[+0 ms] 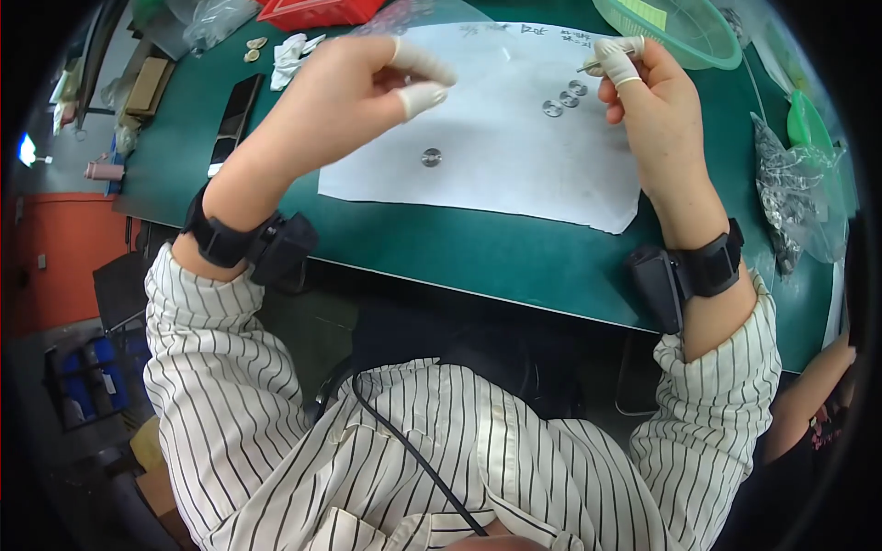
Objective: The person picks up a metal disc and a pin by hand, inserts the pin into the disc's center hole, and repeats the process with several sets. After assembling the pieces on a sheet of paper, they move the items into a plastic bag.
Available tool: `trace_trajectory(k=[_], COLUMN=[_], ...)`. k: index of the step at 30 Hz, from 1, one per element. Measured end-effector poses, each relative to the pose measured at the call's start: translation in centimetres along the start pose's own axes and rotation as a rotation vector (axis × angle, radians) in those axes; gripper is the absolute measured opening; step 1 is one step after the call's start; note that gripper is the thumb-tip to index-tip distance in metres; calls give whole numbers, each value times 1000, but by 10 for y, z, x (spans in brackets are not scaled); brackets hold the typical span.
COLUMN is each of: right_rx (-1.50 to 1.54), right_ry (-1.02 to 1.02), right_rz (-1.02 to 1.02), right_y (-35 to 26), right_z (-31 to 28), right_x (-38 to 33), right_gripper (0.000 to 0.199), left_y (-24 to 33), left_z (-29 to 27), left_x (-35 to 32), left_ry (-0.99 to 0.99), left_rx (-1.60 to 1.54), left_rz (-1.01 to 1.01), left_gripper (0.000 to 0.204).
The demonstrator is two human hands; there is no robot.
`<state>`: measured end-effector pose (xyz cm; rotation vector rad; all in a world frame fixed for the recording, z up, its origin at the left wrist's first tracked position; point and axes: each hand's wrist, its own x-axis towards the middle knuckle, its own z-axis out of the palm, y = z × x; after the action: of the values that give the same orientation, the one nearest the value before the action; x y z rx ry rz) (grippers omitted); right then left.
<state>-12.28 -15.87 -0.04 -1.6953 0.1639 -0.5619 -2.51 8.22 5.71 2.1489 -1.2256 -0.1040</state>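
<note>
My left hand (367, 83) hovers over the left part of a white paper sheet (487, 188), white finger cots on its thumb and forefinger. The two fingertips are apart, and nothing shows between them. My right hand (648, 92), also with white finger cots, pinches a thin metal rod-like piece (590, 64) above the sheet's right side. Just left of that hand lie a few small round metal discs (569, 98) close together. One more metal disc (431, 158) rests alone on the paper, nearer to me and below my left hand.
A green plastic basket (684, 37) stands at the back right and a red tray (317, 11) at the back left. A black phone (237, 119) and a crumpled white cloth (292, 60) lie left. Bags of small parts (781, 193) sit right. Another person's arm (813, 395) shows at the right edge.
</note>
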Motion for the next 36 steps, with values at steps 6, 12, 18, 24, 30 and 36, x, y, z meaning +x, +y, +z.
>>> trace_trajectory(k=[6,12,18,24,30,36], right_rx=[-50,-47,-49,-81,-91,-115], right_ry=[27,38,8,-19,-43,-56], right_rz=[46,74,55,113,122,189], right_y=[-5,-6,-2,-11,-11,-12], right_z=[2,0,0,0,3,-1], right_x=[0,3,3,-1,0,-1], right_gripper=[16,16,19,15,14,15], left_y=[-6,-5,-5,14,-5,-22], left_z=[8,23,22,37,50,51], left_x=[-34,-25,-9,24,31,29], left_ry=[-107,-162,-262,-208,-274,-249], left_rx=[38,-57,-116,-267,-193,-447], left_rz=[-97,-229,-198,-149,-122,-195], left_gripper=[17,16,17,21,29,32])
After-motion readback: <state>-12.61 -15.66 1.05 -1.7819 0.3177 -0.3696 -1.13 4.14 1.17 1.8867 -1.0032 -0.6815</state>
